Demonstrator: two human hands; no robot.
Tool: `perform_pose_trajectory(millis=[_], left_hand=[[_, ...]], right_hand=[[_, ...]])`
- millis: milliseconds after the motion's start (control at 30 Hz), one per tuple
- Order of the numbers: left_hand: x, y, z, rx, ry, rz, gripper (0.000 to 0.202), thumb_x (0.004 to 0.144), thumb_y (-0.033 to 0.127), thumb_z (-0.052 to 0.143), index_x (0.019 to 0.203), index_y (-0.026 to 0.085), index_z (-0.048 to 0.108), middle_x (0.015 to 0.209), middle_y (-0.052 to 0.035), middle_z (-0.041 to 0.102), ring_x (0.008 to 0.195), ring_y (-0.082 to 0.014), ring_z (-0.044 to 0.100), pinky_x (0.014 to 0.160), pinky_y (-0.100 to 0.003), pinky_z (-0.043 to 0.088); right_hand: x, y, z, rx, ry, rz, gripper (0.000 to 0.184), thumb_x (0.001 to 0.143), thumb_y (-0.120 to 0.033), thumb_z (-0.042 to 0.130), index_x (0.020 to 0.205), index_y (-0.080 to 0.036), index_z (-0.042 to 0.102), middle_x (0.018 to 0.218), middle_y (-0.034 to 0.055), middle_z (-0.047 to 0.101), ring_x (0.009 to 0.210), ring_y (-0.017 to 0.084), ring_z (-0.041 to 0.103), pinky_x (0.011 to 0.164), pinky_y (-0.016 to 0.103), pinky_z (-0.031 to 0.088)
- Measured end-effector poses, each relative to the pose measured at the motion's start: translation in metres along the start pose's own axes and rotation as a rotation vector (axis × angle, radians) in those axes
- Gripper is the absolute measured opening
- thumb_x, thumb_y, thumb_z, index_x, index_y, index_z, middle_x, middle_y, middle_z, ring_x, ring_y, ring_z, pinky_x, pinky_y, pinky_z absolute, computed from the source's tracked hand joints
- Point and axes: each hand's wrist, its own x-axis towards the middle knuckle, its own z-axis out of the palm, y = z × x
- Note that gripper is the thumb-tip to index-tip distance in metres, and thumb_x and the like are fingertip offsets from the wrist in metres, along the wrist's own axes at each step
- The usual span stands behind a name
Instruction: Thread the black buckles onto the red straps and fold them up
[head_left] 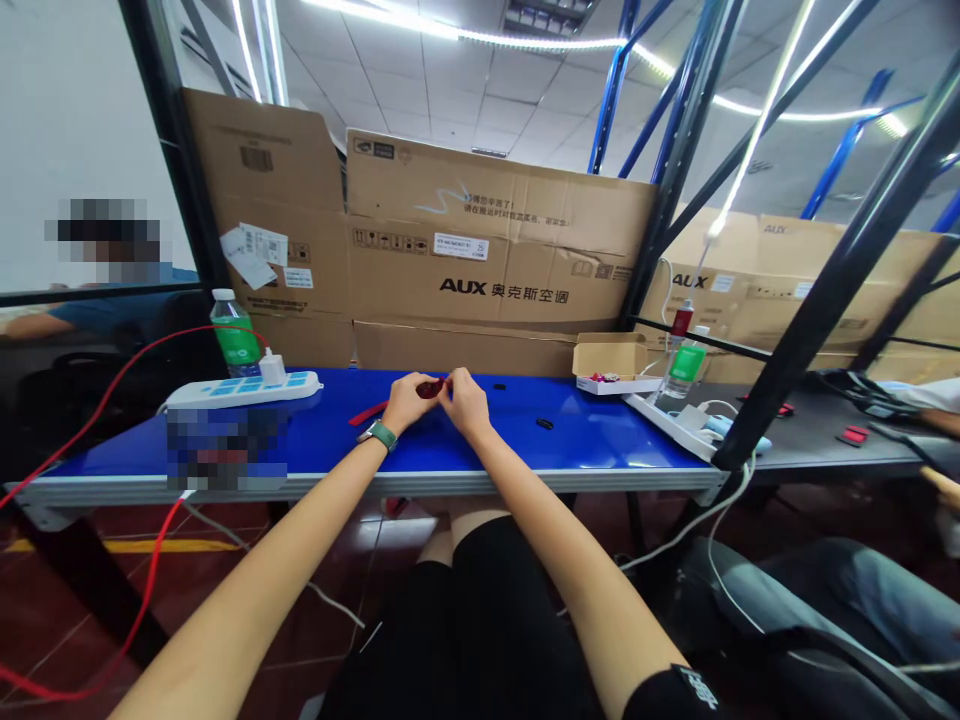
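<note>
My left hand and my right hand meet over the blue table. Both pinch a small dark red piece held between the fingertips. A red strap trails left from my left hand and lies on the table. My left wrist carries a green-banded watch. Two small black parts lie on the blue surface to the right of my hands.
A white power strip and a green-labelled bottle stand at the left. An open cardboard box with small parts sits at the right, beside another bottle and power strip. Cardboard cartons line the back. Another person sits at the far left.
</note>
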Motion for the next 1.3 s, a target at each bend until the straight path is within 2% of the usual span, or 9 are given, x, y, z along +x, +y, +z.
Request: perform_pose_trajectory(millis=[233,400,467,567,700,800,933,1033,1300], left_hand=[[-0.001,0.003,0.002,-0.015,-0.045,0.036,0.031,0.075,0.029,0.074,0.104,0.019,0.077,0.098,-0.0076,0.075,0.090,-0.0237,0.070,0.085,-0.035,0.053],[-0.001,0.001,0.002,-0.053,0.008,-0.050,0.033,0.077,0.033,0.075,0.107,0.019,0.076,0.100,-0.0078,0.076,0.090,-0.0235,0.070,0.086,-0.036,0.054],[-0.001,-0.001,0.003,-0.087,-0.005,-0.063,0.035,0.077,0.034,0.075,0.108,0.019,0.076,0.101,-0.0079,0.076,0.091,-0.0239,0.071,0.088,-0.037,0.055],[-0.001,-0.003,0.005,-0.140,-0.071,-0.072,0.037,0.076,0.034,0.075,0.110,0.019,0.075,0.107,-0.0088,0.076,0.097,-0.0257,0.071,0.093,-0.038,0.055],[-0.001,-0.003,0.006,-0.193,-0.130,-0.076,0.039,0.077,0.035,0.075,0.112,0.018,0.074,0.112,-0.0103,0.076,0.103,-0.0278,0.071,0.098,-0.041,0.054],[-0.001,-0.005,0.008,-0.273,-0.135,-0.094,0.040,0.079,0.039,0.074,0.113,0.017,0.074,0.112,-0.0119,0.076,0.103,-0.0280,0.071,0.098,-0.043,0.054],[0.001,-0.009,0.010,-0.405,-0.126,-0.138,0.044,0.078,0.044,0.075,0.112,0.016,0.072,0.114,-0.0137,0.075,0.106,-0.0276,0.071,0.101,-0.044,0.053],[0.003,-0.013,0.012,-0.529,-0.099,-0.190,0.049,0.075,0.046,0.077,0.111,0.013,0.070,0.116,-0.0160,0.074,0.108,-0.0277,0.070,0.102,-0.045,0.053],[0.002,-0.015,0.013,-0.603,-0.033,-0.251,0.049,0.078,0.052,0.076,0.108,0.014,0.071,0.111,-0.0139,0.075,0.104,-0.0264,0.070,0.096,-0.042,0.055]], right_hand=[[-0.001,0.017,0.006,0.405,-0.006,0.048,0.011,0.091,-0.021,0.054,0.102,-0.023,0.054,0.094,0.0041,0.071,0.089,0.018,0.070,0.081,0.028,0.053],[0.003,0.017,0.006,0.445,0.249,0.230,0.014,0.091,-0.023,0.053,0.103,-0.020,0.058,0.093,0.0060,0.070,0.084,0.018,0.069,0.080,0.030,0.055],[0.004,0.017,0.004,0.466,0.281,0.253,0.018,0.090,-0.024,0.054,0.107,-0.019,0.059,0.096,0.0073,0.070,0.085,0.018,0.068,0.079,0.030,0.055],[0.004,0.018,0.003,0.567,0.177,0.239,0.024,0.087,-0.026,0.058,0.109,-0.019,0.060,0.096,0.0055,0.071,0.084,0.017,0.068,0.077,0.027,0.056],[0.004,0.019,0.003,0.602,0.083,0.203,0.014,0.088,-0.030,0.059,0.097,-0.020,0.065,0.094,0.0047,0.071,0.086,0.017,0.068,0.080,0.027,0.055],[0.003,0.020,0.002,0.535,0.093,0.167,0.012,0.091,-0.026,0.055,0.096,-0.020,0.064,0.100,0.0068,0.071,0.093,0.018,0.068,0.084,0.028,0.054],[0.002,0.021,0.005,0.420,0.005,0.098,0.013,0.092,-0.019,0.049,0.096,-0.020,0.061,0.096,0.0064,0.071,0.092,0.019,0.067,0.085,0.029,0.052],[0.002,0.020,0.007,0.419,-0.009,0.084,0.010,0.092,-0.022,0.053,0.093,-0.020,0.063,0.095,0.0066,0.070,0.090,0.019,0.066,0.083,0.029,0.053],[0.001,0.020,0.010,0.850,-0.074,0.300,0.029,0.089,-0.050,0.062,0.093,-0.022,0.068,0.089,0.0024,0.072,0.080,0.018,0.071,0.075,0.029,0.059]])
